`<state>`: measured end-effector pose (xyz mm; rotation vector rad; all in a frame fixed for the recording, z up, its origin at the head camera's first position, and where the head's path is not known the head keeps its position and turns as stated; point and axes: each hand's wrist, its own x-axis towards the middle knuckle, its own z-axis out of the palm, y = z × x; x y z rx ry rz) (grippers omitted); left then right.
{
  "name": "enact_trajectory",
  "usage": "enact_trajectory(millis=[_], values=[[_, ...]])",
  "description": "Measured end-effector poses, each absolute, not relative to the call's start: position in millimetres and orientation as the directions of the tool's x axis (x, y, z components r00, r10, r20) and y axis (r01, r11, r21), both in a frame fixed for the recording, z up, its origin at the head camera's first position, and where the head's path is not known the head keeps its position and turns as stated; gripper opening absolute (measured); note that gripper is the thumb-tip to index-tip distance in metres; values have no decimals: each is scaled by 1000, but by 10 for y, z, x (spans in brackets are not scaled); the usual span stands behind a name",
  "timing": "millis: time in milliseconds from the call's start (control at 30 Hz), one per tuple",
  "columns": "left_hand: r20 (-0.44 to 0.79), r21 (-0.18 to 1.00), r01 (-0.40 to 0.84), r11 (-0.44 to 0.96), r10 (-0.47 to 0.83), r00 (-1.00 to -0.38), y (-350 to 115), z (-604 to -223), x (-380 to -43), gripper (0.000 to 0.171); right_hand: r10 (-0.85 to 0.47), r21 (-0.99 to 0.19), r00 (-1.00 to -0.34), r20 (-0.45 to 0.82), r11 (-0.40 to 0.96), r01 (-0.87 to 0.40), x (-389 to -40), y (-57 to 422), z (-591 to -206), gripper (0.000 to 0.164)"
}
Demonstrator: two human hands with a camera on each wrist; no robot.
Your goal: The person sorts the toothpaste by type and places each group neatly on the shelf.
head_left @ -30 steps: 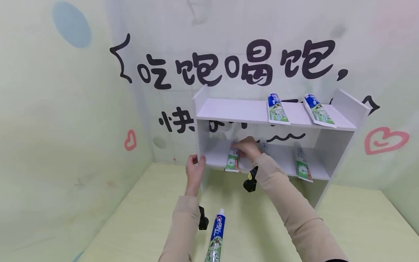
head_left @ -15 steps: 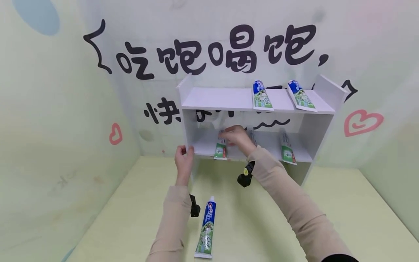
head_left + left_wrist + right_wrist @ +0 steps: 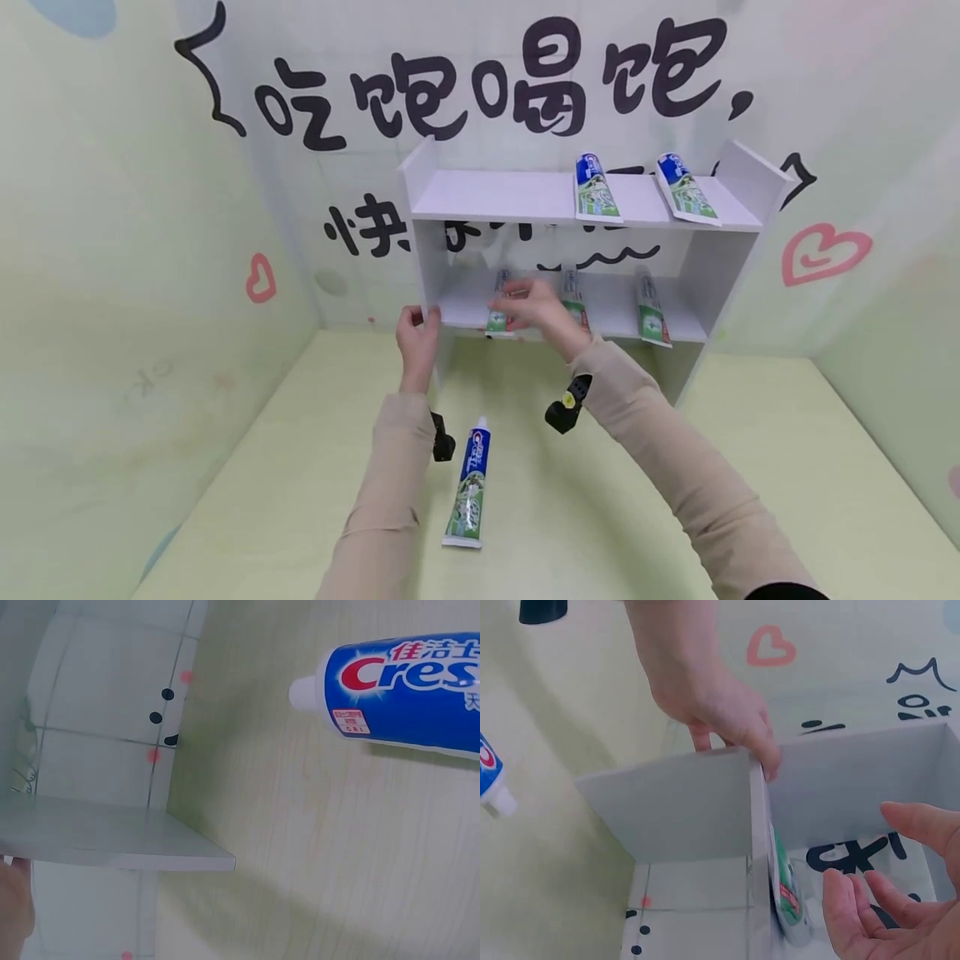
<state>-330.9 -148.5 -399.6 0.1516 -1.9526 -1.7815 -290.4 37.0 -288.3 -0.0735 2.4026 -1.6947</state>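
My left hand (image 3: 417, 350) grips the left side panel of a white shelf unit (image 3: 495, 197), thumb at the front edge and fingers on the outer side. On the middle board, a green and silver toothpaste tube (image 3: 498, 323) lies at the left end, its flat end toward me. My right hand (image 3: 546, 317) hovers right beside that tube. In the right wrist view, thumb and loosely bent fingers are spread apart, with a gap between them and the toothpaste tube (image 3: 789, 892). A blue and green Crest toothpaste tube (image 3: 468, 483) lies on the table, cap toward the shelf.
Further right on the middle board lie two more green and silver tubes (image 3: 652, 310). Two blue and green tubes (image 3: 596, 190) rest on the top board's right half. Behind the shelf stands a wall (image 3: 465, 33) with black lettering; the pale yellow table (image 3: 360, 375) spreads below.
My right hand has let go of the left tube on the middle board and drawn slightly away from it. The left hand stays on the side panel. The head view has shifted downward.
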Motion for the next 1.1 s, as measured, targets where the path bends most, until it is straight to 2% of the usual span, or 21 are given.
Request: enact_trajectory(millis=[367, 700, 900, 1100], values=[[249, 968, 220, 118, -386, -888, -1573, -4044, -3350, 28, -208, -946, -973, -97, 323, 26, -2595, 296, -3158, 48], [231, 972, 198, 125, -384, -894, -1574, -4023, -3349, 30, -260, -964, -954, -149, 252, 82, -2297, 220, -3799, 54], [245, 969, 209, 133, -379, -892, -1541, -4017, -3349, 29, -214, -949, -956, -200, 284, 135, -2236, 168, -4235, 57], [243, 970, 214, 118, -376, -894, -1524, -4013, -3338, 29, -142, -914, -956, -257, 357, 193, -2174, 93, -4503, 62]])
